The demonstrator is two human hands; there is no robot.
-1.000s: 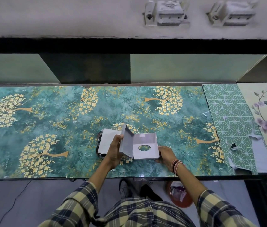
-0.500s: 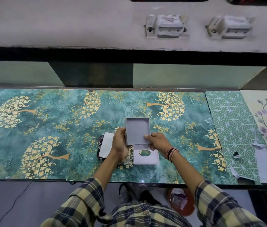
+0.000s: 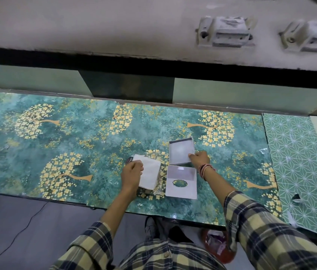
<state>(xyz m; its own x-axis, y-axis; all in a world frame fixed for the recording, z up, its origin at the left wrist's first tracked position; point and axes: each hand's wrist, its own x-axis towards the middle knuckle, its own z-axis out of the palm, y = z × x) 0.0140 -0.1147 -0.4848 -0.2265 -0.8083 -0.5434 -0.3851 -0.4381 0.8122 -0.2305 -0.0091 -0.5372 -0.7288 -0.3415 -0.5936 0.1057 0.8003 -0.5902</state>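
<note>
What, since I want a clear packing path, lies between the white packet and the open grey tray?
Nothing visible: only bare table top separates the white packet from the open grey tray. The cutout lid lies nearer the person, off that line; the right hand pinches the tray's near right corner.

Open grey box (image 3: 181, 151) beside white pad (image 3: 150, 174)
</note>
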